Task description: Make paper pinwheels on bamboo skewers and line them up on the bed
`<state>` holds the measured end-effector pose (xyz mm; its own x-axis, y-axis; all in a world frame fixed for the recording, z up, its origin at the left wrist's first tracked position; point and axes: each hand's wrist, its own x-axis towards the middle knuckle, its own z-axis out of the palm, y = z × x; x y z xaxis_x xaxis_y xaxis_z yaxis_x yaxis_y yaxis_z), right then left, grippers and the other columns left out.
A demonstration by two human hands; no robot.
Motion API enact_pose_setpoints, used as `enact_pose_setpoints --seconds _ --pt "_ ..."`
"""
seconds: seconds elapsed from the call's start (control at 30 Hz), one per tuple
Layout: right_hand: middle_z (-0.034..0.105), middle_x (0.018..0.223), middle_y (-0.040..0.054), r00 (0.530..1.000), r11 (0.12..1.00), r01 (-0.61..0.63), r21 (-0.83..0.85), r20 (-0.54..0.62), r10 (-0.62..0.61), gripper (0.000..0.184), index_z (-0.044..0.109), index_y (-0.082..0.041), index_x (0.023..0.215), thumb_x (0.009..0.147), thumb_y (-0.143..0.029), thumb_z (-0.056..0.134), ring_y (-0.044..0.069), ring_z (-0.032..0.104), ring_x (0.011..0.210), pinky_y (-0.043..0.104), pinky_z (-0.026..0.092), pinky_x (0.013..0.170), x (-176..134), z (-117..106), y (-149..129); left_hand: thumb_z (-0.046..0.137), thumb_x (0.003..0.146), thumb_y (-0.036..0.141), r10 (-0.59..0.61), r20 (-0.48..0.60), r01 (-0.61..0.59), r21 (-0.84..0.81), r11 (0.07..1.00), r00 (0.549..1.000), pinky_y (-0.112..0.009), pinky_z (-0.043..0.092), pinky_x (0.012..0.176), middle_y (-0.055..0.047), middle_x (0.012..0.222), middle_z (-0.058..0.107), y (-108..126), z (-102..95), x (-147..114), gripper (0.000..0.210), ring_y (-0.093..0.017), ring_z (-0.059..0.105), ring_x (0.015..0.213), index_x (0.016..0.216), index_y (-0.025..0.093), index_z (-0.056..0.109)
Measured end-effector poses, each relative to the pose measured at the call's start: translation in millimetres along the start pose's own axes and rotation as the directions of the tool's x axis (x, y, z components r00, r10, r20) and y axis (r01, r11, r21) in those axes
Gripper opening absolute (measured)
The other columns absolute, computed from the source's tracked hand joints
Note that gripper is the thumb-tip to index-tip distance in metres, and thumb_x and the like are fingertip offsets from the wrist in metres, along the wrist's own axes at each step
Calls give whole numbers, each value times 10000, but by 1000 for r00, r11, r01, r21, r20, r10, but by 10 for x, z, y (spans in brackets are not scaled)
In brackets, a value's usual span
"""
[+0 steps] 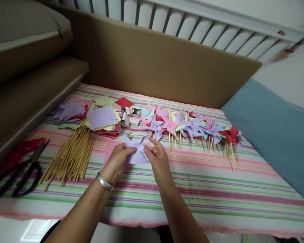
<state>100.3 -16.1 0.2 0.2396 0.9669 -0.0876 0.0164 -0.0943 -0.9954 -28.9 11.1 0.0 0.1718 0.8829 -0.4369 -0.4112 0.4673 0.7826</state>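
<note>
A lilac paper pinwheel blade (139,156), partly folded, is held between my two hands above the striped cloth. My left hand (119,157), with a silver bangle on its wrist, pinches its left side, the thumb lying over the middle. On the other side my right hand (156,156) grips a folded edge between thumb and fingers. Pink paper (108,154) lies beneath, mostly covered by the lilac piece and my left hand. Just behind the blade is a small heap of shiny metal pins (130,135).
Wooden sticks (71,157) lie in a bundle at left, beside black-handled scissors (27,170). Stacks of coloured paper squares (102,117) and small open boxes (136,111) sit behind. Finished pinwheels (192,130) spread along the back right. A brown board (154,64) stands behind.
</note>
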Motion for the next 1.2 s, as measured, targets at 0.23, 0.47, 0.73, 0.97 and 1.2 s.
enact_pose_setpoints --seconds 0.23,0.47,0.73,0.97,1.2 --pt "539 1234 54 855 732 519 -442 266 -445 300 646 -273 986 767 -129 499 222 492 1142 414 383 975 -78 -68 -58 718 497 176 58 -48 -58 1 998 997 -252 439 592 -32 571 660 184 -214 67 194 -139 576 532 666 101 659" --pt "325 1424 72 770 558 638 -531 412 -487 276 617 -233 980 759 -106 511 247 276 1316 469 280 1042 -79 -24 2 714 508 158 30 -9 -30 -15 999 1000 -257 447 599 -31 580 656 215 -247 53 180 -142 578 546 672 106 662" --pt "375 1394 78 757 542 651 -532 396 -520 152 617 -240 928 809 -204 530 252 305 1301 481 298 1027 -81 -32 -20 722 494 174 23 -26 -22 36 999 999 -245 424 558 -35 553 652 229 -251 41 144 -134 570 511 599 112 645" --pt "414 1369 68 766 563 640 -523 369 -527 148 649 -240 863 815 -182 521 227 330 1287 447 296 1034 -82 -58 -42 705 501 164 15 15 -16 41 999 1000 -235 409 543 -37 538 651 210 -224 44 120 -129 560 501 588 107 645" --pt "387 1399 61 853 730 520 -444 318 -414 88 671 -233 779 783 -256 586 240 283 1321 460 238 1060 -60 -53 -46 702 494 145 4 19 -6 68 998 1000 -232 413 523 -37 571 666 149 -155 30 175 -132 570 498 662 105 676"
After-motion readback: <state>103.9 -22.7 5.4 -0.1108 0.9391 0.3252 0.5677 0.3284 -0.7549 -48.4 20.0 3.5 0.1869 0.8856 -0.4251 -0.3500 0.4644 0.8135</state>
